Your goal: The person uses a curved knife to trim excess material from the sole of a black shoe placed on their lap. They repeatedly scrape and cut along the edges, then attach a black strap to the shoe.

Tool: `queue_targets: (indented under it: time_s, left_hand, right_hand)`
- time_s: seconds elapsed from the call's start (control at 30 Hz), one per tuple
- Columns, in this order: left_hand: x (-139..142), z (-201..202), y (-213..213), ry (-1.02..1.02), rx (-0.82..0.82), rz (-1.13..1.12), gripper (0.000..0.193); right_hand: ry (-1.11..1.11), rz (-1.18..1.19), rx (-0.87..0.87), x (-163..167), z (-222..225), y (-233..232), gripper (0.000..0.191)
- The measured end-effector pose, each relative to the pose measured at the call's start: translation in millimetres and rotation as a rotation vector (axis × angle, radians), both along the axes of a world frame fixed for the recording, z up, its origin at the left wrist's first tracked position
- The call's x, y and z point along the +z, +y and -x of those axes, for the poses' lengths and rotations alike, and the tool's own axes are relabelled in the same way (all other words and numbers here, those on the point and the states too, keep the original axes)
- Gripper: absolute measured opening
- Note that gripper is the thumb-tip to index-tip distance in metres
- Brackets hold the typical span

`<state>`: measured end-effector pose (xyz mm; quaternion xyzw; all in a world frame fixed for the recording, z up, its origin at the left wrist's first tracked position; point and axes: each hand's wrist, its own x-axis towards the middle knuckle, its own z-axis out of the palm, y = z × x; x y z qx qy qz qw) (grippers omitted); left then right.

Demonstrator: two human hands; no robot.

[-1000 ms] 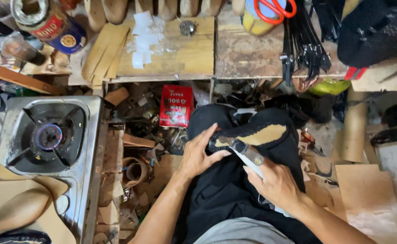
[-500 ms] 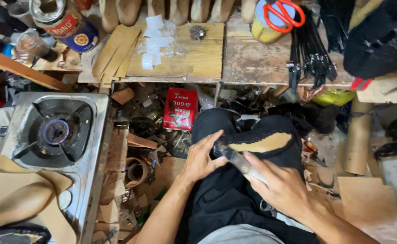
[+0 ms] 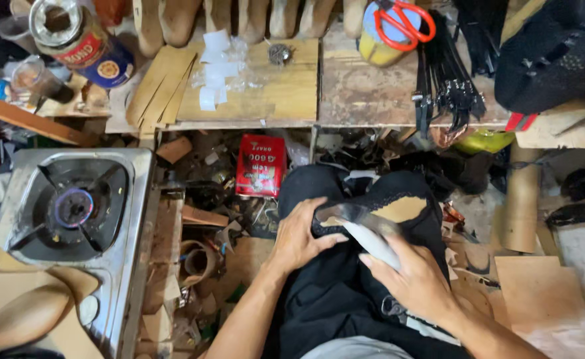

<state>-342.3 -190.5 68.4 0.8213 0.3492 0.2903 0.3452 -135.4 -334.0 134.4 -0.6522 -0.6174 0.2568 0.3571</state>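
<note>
Tan leather, a flat sole-shaped piece (image 3: 399, 209), lies on our black-clothed lap, pinned at its near end by our left hand (image 3: 302, 236), fingers pressed flat. Our right hand (image 3: 415, 282) is wrapped tight round a pale-handled knife (image 3: 365, 233), blade across the leather. We judge the trimming part done; its far edge looks untouched.

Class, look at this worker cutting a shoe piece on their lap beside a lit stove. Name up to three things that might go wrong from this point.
1. The right hand drives a knife toward the left hand, which pins the black and tan piece; a slip could cut the fingers.
2. The cutting happens on the lap, so the blade might reach the thigh.
3. The gas stove burns, with tan sheets lying against it; they might scorch.
</note>
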Motion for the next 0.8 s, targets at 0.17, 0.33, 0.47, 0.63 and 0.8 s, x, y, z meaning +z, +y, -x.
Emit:
queue_targets:
  time_s: [0.17,0.33,0.47,0.63,0.8]
  left_hand:
    - [-10.2,-3.5,5.0,0.003,-0.002,0.015,0.080]
    - [-14.8,-11.1,11.8,0.030,-0.022,-0.004,0.080]
    - [-1.4,-19.4,19.7,0.080,-0.042,0.037,0.079]
    - [36.5,-33.4,38.2,0.502,-0.151,0.036,0.082]
    - [37.8,-95.4,19.8,0.717,-0.219,-0.527,0.073]
  right_hand:
    - [-0.072,-0.104,0.014,-8.4,-3.9,4.0,0.042]
    - [-0.042,-0.123,-0.019,-39.0,-23.5,-4.5,0.043]
    - [0.153,-0.196,-0.130,-50.8,-38.9,-20.5,0.025]
    - [-0.224,0.192,-0.240,-63.0,-55.0,-6.6,0.043]
    - [0.065,-0.055,-0.365,-51.2,-80.3,-41.6,0.035]
